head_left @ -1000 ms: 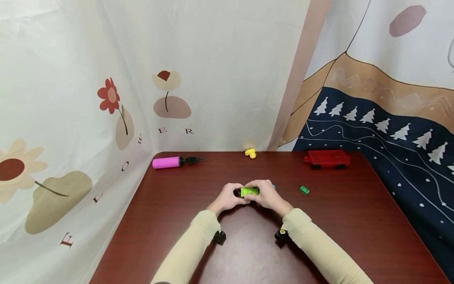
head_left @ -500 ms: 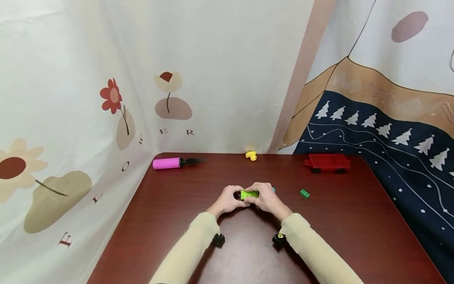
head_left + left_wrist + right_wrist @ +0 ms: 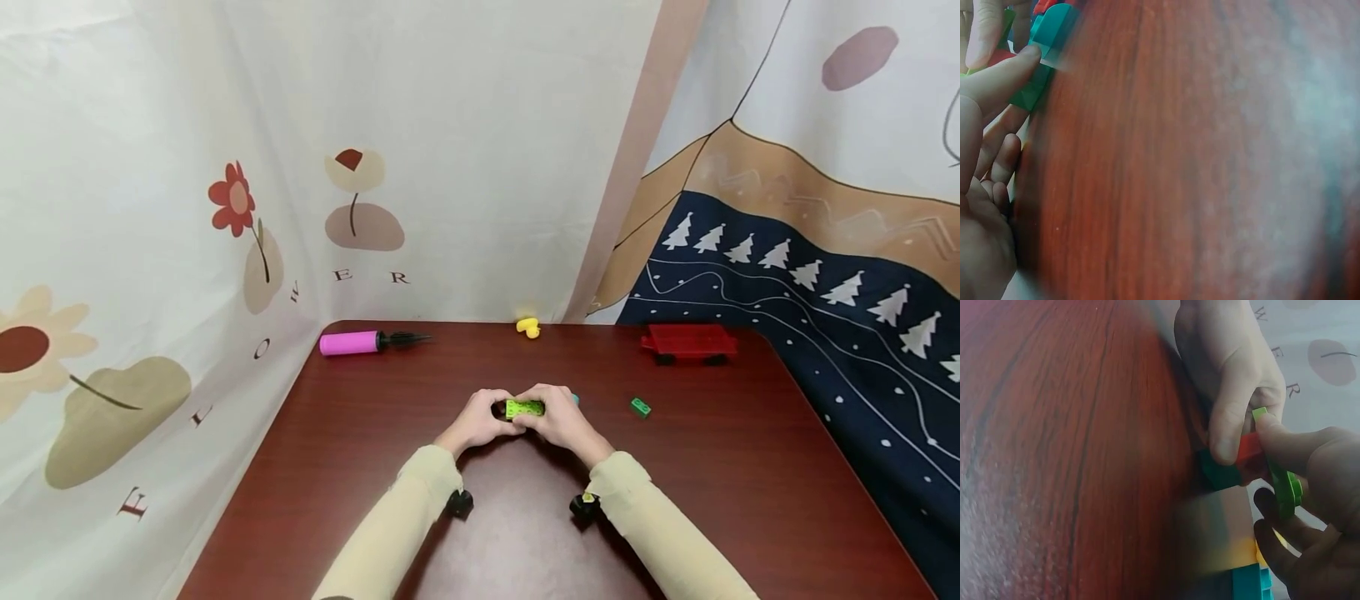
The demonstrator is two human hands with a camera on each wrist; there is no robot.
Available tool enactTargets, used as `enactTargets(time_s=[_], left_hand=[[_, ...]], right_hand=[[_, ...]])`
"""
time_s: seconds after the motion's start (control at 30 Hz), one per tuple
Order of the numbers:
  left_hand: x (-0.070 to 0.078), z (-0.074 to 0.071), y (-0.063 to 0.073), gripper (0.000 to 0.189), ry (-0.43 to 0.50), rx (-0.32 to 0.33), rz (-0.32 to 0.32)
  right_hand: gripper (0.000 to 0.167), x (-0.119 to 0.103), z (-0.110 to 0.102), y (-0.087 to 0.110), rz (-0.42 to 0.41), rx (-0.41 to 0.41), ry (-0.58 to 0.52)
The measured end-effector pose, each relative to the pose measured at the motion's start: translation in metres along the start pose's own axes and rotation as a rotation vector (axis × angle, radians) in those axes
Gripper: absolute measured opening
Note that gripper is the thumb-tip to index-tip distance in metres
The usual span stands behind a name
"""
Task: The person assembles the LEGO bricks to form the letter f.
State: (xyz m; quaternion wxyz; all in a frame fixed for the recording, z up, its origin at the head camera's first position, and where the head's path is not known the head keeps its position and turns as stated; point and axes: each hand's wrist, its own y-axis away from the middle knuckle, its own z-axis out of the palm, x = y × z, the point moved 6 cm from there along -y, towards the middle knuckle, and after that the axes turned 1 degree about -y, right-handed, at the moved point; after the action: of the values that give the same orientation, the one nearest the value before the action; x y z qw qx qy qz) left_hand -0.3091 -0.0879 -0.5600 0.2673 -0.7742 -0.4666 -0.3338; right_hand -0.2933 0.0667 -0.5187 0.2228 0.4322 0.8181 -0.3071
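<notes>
Both hands meet over the middle of the table, with a lime-green building brick (image 3: 523,408) between them. My left hand (image 3: 478,420) grips joined toy bricks; in the right wrist view its thumb lies against a red brick (image 3: 1249,447) and a dark green brick (image 3: 1216,472). My right hand (image 3: 561,422) pinches the lime-green brick, a flat piece with studs (image 3: 1282,484), against the red one. A teal block (image 3: 1057,26) shows past the left thumb in the left wrist view. Fingers partly hide the bricks, so how firmly they are joined cannot be told.
A small green brick (image 3: 641,407) lies right of the hands. Along the back of the brown table (image 3: 360,467) are a pink hand pump (image 3: 351,343), a yellow duck (image 3: 528,327) and a red toy wagon (image 3: 690,342). Printed curtains hang behind.
Both hands stay together on the bricks with hardly any movement. The right forearm has drawn slightly inward, and the head view has shifted a little.
</notes>
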Motion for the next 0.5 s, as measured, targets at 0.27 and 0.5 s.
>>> enactTargets(time_s=[0.27,0.5], left_hand=[[-0.0014,0.0009,0.0000,0.030,-0.024,-0.010,0.020],[0.0024,-0.0014,-0.0007,0.041,-0.013,-0.045,0.019]], right_hand=[[0.031,0.0015,0.0031,0.0013,0.076,-0.030,-0.006],[0.033,0.0008,0.0011,0.0030,0.082,-0.011,-0.010]])
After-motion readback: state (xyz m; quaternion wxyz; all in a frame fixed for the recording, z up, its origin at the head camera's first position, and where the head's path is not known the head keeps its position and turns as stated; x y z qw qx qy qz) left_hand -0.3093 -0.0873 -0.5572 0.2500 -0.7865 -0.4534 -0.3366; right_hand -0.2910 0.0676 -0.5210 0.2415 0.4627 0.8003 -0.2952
